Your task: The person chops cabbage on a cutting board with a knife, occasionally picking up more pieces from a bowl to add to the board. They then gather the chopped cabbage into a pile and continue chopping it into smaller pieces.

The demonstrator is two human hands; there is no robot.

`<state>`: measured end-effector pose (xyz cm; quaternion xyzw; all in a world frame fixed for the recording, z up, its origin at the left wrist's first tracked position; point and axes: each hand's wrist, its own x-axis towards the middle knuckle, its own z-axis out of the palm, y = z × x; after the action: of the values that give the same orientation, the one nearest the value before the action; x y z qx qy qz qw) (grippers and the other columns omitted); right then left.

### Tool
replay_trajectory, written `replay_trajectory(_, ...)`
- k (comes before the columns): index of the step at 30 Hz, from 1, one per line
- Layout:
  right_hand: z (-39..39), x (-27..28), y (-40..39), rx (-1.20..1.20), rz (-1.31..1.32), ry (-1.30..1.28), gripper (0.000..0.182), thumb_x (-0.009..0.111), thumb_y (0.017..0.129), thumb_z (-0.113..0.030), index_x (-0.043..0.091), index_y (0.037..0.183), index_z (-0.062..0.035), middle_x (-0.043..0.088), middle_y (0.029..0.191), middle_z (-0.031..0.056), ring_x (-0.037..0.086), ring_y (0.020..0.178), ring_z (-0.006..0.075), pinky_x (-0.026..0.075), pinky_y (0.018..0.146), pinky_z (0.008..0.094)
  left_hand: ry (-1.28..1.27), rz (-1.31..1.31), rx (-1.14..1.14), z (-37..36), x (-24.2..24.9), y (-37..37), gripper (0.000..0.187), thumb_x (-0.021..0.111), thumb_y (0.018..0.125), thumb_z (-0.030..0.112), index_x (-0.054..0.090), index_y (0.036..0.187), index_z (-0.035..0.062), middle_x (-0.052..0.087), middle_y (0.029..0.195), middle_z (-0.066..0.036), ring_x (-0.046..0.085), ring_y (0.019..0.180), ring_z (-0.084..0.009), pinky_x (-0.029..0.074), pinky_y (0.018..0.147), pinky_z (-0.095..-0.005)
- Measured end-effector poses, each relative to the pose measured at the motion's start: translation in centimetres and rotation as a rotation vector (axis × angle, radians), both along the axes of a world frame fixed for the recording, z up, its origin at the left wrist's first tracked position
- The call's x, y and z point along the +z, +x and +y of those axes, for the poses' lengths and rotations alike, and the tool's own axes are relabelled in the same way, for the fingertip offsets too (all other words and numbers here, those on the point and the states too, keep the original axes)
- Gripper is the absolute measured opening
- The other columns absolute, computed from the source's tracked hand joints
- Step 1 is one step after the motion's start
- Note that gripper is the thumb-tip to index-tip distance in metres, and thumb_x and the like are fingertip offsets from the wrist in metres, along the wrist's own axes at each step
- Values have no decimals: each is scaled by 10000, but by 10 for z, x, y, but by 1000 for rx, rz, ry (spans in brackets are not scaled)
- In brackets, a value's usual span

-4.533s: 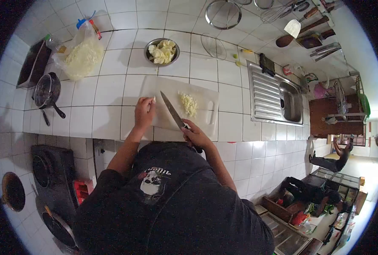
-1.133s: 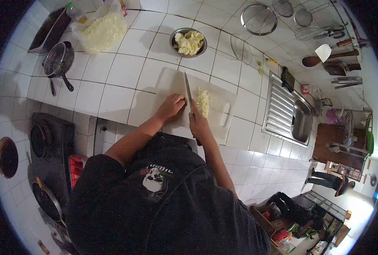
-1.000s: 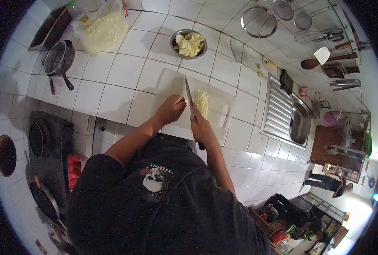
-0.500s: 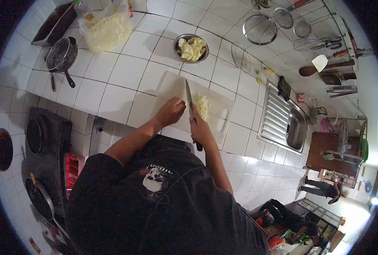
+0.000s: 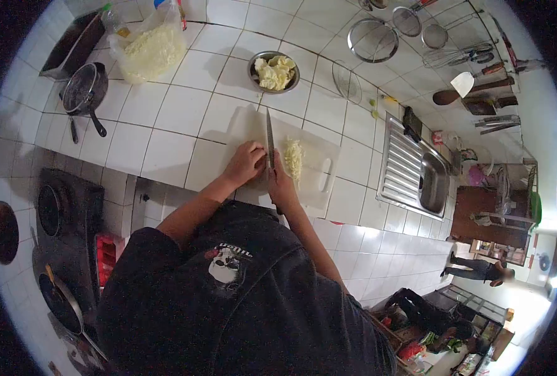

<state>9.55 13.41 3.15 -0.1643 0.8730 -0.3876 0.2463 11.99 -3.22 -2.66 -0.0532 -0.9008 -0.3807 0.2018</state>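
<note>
My right hand (image 5: 281, 183) is wrapped round the handle of a knife (image 5: 270, 135), whose blade points away from me over the white cutting board (image 5: 319, 147). Close to the blade's left side rests my left hand (image 5: 247, 163), fingers curled down on the board; what lies under them is hidden. Right of the knife is a pile of pale shredded cabbage (image 5: 295, 156). A metal bowl (image 5: 252, 74) with pale leaf pieces (image 5: 275, 72) stands beyond the board.
A plastic bag (image 5: 150, 53) of shreds and a black pan (image 5: 85, 91) are at the left. A steel sink (image 5: 434, 182) lies right. Strainers (image 5: 372, 41) hang on the wall. A stove (image 5: 68, 219) stands lower left. Two people are at the lower right.
The knife and my right hand have moved left, nearer my left hand. The whole view has shifted slightly.
</note>
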Motion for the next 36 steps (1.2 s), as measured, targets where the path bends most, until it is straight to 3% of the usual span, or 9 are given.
replay_trajectory(5,-2,39,-8,59,-10,93,602,439,1012,-197,210,1569,-207,665,995,301,685,824,406,539,769,480,-105,-108,-17,-1,8,2,222,714,761,91,635,960,30,593,1026,-119,586,1029,-345,463,877,-474)
replay_trajectory(7,-4,59,-9,27,-226,172,600,438,1004,-179,225,1565,-193,671,904,250,657,635,312,555,622,436,-59,76,10,2,6,1,126,677,758,87,627,873,70,585,906,-86,586,931,-293,427,822,-450)
replay_trajectory(10,2,34,-8,38,-127,56,593,438,1001,-168,239,1560,-168,645,806,200,606,514,246,524,488,401,-84,109,26,3,6,2,102,680,757,100,620,836,75,591,904,-81,593,920,-282,416,834,-438)
replay_trajectory(14,-2,1,-2,52,79,-9,580,438,1007,-177,251,1555,-151,637,779,209,610,523,249,529,502,404,-96,16,-8,-1,5,4,134,684,788,103,645,909,58,620,934,-100,614,953,-322,429,894,-466)
replay_trajectory(22,-13,4,9,34,84,51,625,439,1004,-190,180,1574,-181,643,813,331,667,749,459,510,693,519,-236,68,48,-2,-10,3,124,648,811,158,665,921,106,630,974,-60,611,989,-254,386,926,-419)
replay_trajectory(26,-12,13,1,36,-26,161,617,435,1003,-186,196,1572,-187,645,908,341,667,794,463,516,738,504,-295,134,95,-1,-28,0,130,645,815,163,665,934,115,627,967,-48,609,993,-243,378,939,-425)
replay_trajectory(32,-8,-4,3,41,153,-28,598,429,1002,-176,231,1566,-177,647,1053,320,678,822,424,525,796,470,-271,-124,93,1,0,8,245,582,838,160,668,1063,114,634,1078,-69,597,1074,-255,351,995,-514)
replay_trajectory(34,-8,3,-3,43,107,-48,601,434,1006,-185,210,1564,-173,643,1057,336,679,841,457,532,727,507,-330,119,170,0,-9,4,109,669,806,193,650,880,115,632,952,-48,607,954,-243,373,927,-454)
replay_trajectory(36,-6,10,-10,40,6,-1,596,433,1010,-182,212,1564,-170,625,1117,335,681,877,439,536,743,493,-299,69,164,2,-8,5,92,667,806,184,647,859,111,629,937,-49,601,955,-247,374,917,-456)
